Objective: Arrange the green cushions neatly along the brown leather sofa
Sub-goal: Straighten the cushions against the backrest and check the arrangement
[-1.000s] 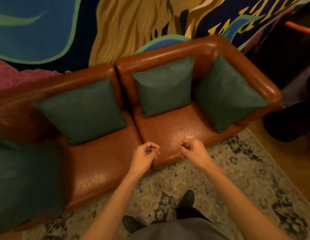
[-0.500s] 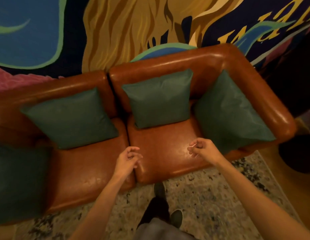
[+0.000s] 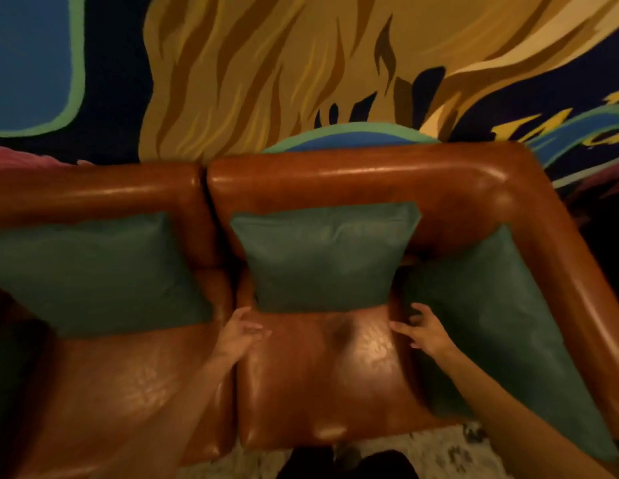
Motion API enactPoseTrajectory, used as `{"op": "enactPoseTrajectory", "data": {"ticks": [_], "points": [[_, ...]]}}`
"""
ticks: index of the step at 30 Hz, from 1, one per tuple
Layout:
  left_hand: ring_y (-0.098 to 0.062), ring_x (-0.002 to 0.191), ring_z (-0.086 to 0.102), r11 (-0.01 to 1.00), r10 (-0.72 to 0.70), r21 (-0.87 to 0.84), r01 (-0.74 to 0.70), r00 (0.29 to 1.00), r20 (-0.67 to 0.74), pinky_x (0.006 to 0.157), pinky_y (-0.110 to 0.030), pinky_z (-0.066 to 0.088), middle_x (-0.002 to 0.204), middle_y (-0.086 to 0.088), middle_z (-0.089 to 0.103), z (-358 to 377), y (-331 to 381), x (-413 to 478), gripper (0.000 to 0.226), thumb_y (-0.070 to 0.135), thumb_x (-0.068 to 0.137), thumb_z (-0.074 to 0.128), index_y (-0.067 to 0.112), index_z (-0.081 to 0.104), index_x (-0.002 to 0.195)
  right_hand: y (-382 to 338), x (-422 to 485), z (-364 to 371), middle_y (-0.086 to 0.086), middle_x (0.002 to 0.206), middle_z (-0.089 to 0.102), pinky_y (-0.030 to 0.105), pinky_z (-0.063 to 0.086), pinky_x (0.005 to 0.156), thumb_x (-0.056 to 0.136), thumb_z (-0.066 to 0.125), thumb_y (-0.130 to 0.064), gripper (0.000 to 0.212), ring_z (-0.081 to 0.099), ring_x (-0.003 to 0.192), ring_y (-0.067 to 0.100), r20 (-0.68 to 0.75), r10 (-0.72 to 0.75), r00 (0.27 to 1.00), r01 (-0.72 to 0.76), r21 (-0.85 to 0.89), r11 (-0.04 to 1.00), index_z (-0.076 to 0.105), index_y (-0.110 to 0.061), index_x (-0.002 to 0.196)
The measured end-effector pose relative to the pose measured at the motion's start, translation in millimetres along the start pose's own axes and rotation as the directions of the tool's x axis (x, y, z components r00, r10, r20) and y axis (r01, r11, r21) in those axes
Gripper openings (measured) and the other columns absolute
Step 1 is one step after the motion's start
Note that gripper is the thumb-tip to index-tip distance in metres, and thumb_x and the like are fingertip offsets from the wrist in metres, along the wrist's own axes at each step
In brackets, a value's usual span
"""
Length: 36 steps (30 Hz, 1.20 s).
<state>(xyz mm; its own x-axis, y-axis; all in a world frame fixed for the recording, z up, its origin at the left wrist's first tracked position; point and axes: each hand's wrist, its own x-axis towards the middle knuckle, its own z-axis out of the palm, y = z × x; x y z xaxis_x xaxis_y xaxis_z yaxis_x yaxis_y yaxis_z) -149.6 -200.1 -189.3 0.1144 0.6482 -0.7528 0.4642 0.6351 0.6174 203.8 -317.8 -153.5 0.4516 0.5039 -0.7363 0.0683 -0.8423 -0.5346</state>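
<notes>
Two bare hands reach over the seat of the brown leather sofa [image 3: 321, 375], neither holding anything. The left hand [image 3: 237, 335] has its grip loosely half-curled just beside the lower left corner of the middle cushion [image 3: 323, 257]; whether a fingertip touches that corner cannot be told. The right hand [image 3: 427, 335] has a wide, spread grip, fingers near or brushing the inner edge of the right cushion [image 3: 501, 333].

Both hands flank the middle cushion, so it is probably the one about to be straightened. It looks light and soft, plump with a slight sag in its face, likely to fold if pinched at one corner; taking it by both lower corners or both side edges should keep it square. Its dull green cover seems less slick than the glossy leather.

That cushion stands against the backrest, tilted back. The right cushion leans along the armrest, and the left cushion [image 3: 93, 271] rests against the other back section. Behind is a painted mural wall [image 3: 266, 63].
</notes>
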Motion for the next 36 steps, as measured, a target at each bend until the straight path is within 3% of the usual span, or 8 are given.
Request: {"op": "enactPoseTrajectory", "data": {"ticks": [3,6,9,13,21,26,33,36], "points": [[-0.019,0.096,0.065,0.999,0.029,-0.017,-0.031,0.995,-0.097,0.094,-0.045,0.050,0.123,-0.010,0.054,-4,25,51,0.111,0.002,0.063,0.086,0.012,0.019,0.150,-26,61,2,0.014,0.156,0.029,0.045,0.035,0.115,0.066,0.089,-0.025,0.113,0.036,0.141,0.029,-0.052,-0.078,0.996,0.079,0.021,0.997,0.018,-0.017,0.154],[-0.015,0.141,0.025,0.964,0.251,0.130,-0.234,0.958,-0.136,0.117,-0.033,0.023,0.151,0.000,0.024,-2,55,88,0.137,0.009,0.048,0.095,0.011,0.007,0.153,-63,99,3,0.000,0.144,0.040,0.032,0.036,0.109,0.064,0.089,-0.009,0.113,0.039,0.133,0.016,-0.001,-0.214,0.977,0.213,0.088,0.973,0.019,-0.016,0.153],[-0.015,0.133,0.043,0.958,0.285,0.053,-0.281,0.947,-0.148,0.113,-0.034,0.035,0.143,-0.002,0.046,11,85,101,0.126,0.036,0.039,0.096,0.012,0.031,0.144,-84,127,6,0.004,0.133,0.056,0.033,0.045,0.100,0.064,0.086,-0.002,0.092,0.055,0.115,0.016,0.024,-0.247,0.969,0.236,0.211,0.949,0.039,-0.013,0.141],[-0.013,0.116,0.060,0.962,0.268,0.029,-0.271,0.922,-0.281,0.101,-0.035,0.049,0.126,0.005,0.064,21,94,99,0.103,0.059,0.041,0.085,0.023,0.051,0.131,-84,136,-2,-0.001,0.121,0.067,0.039,0.052,0.097,0.050,0.094,-0.036,0.088,0.064,0.108,0.017,-0.104,-0.246,0.964,0.260,0.159,0.952,0.055,-0.019,0.127],[-0.013,0.116,0.061,0.961,0.258,-0.042,-0.274,0.938,-0.230,0.101,-0.042,0.050,0.128,0.003,0.063,30,91,125,0.106,0.050,0.038,0.092,0.023,0.048,0.131,-84,169,1,0.000,0.128,0.063,0.046,0.049,0.103,0.051,0.093,-0.038,0.097,0.060,0.117,0.020,-0.045,-0.224,0.973,0.229,0.133,0.964,0.049,-0.017,0.135],[-0.013,0.109,0.066,0.918,0.278,-0.191,-0.347,0.908,-0.312,0.088,-0.027,0.056,0.120,0.000,0.068,31,104,120,0.071,0.023,0.066,0.087,0.013,0.056,0.129,-87,164,5,-0.003,0.119,0.069,0.044,0.053,0.099,0.040,0.094,-0.048,0.098,0.066,0.109,0.015,-0.091,-0.263,0.960,0.277,0.207,0.938,0.057,-0.019,0.126],[-0.016,0.120,0.061,0.892,0.278,-0.241,-0.381,0.885,-0.373,0.101,-0.042,0.049,0.130,0.001,0.063,15,86,108,0.081,0.035,0.065,0.087,0.020,0.047,0.134,-84,156,36,-0.011,0.111,0.066,0.019,0.055,0.088,0.062,0.090,-0.013,0.078,0.063,0.100,-0.002,-0.102,-0.351,0.931,0.366,0.247,0.897,0.052,-0.014,0.130],[-0.005,0.117,0.060,0.893,0.310,-0.206,-0.400,0.879,-0.362,0.096,-0.028,0.052,0.130,0.003,0.060,18,87,107,0.085,0.027,0.069,0.085,0.017,0.039,0.140,-76,158,42,-0.012,0.117,0.064,0.023,0.053,0.093,0.062,0.090,-0.013,0.084,0.063,0.107,-0.001,-0.121,-0.339,0.933,0.360,0.291,0.886,0.048,-0.017,0.135]]}}
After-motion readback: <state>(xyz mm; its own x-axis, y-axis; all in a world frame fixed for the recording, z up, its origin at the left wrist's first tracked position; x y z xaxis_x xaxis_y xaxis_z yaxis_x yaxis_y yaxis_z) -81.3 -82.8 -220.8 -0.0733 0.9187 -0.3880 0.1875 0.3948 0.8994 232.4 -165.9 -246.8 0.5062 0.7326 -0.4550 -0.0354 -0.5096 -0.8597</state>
